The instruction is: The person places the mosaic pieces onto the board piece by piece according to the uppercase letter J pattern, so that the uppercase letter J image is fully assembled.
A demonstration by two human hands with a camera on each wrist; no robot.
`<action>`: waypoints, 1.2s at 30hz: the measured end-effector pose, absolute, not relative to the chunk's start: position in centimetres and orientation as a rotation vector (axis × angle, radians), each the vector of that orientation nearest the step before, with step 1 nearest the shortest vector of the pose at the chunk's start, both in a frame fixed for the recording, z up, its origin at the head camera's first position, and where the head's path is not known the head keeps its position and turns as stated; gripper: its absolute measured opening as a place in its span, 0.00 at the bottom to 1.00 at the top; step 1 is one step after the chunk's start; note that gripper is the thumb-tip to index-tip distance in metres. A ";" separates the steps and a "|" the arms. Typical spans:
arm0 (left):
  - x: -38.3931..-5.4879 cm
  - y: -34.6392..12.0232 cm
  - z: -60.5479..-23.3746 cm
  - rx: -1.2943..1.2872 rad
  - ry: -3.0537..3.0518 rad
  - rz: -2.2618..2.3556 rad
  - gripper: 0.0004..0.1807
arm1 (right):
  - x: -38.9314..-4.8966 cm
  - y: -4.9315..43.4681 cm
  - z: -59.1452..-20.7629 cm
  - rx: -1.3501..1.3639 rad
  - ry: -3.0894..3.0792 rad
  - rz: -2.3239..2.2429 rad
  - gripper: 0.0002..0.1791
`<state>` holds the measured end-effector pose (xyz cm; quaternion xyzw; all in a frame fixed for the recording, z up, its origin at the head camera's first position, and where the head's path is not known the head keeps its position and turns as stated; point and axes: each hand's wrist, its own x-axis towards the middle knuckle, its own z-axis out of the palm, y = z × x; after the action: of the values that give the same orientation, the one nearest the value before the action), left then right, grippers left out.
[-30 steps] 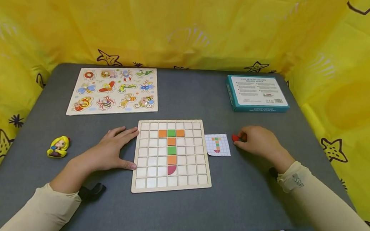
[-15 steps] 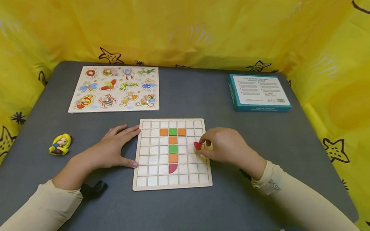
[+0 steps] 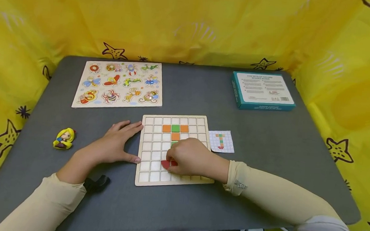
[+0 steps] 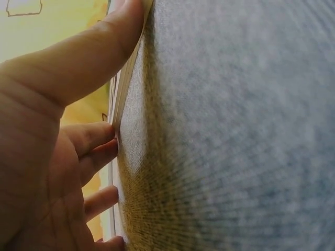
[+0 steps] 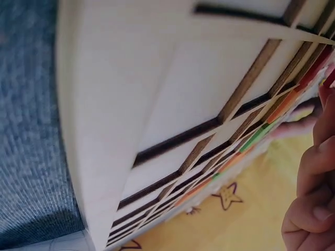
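A wooden grid board (image 3: 146, 182) lies on the grey table with orange and green square tiles set in a T shape. My right hand (image 3: 192, 157) is over its lower middle, pinching a red quarter-circle tile (image 3: 164, 164). Just right of that tile, another red tile (image 3: 174, 162) sits in the grid, partly covered by my fingers. The lower tiles of the T's stem are mostly hidden beneath this hand. My left hand (image 3: 114, 144) rests along the board's left edge, thumb and fingertips spread against its side; the left wrist view shows the fingers (image 4: 99, 201) touching that edge.
A small pattern card (image 3: 222, 141) lies against the board's right side. Behind are an insect picture puzzle (image 3: 119, 86) on the left and a teal box (image 3: 264, 91) on the right. A yellow-haired figurine (image 3: 64, 138) stands left of my left arm. Yellow cloth surrounds the table.
My right hand has carried the red quarter-circle tile leftward from the table beside the card onto the board, down beside the other red tile. My left hand stays at the board's edge.
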<state>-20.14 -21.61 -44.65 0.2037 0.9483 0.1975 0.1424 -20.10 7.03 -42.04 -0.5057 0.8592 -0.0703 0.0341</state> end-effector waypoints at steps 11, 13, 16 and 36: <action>-20.2 -21.7 -44.7 0.614 2.740 0.572 0.64 | -20.2 7.0 -42.5 -1.491 2.634 -0.177 0.09; -20.2 -21.7 -44.7 0.615 2.739 0.576 0.64 | -20.2 7.0 -42.6 -1.487 2.629 -0.185 0.09; -20.1 -21.8 -44.6 0.608 2.734 0.577 0.64 | -20.3 7.0 -42.6 -1.490 2.619 -0.188 0.09; -20.2 -21.7 -44.7 0.602 2.737 0.589 0.65 | -20.0 7.5 -42.7 -1.560 2.642 -0.241 0.05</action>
<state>-20.16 -21.68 -44.65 0.2082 0.9466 0.2036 0.1385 -20.01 7.50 -42.70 -0.5067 0.8580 -0.0783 0.0318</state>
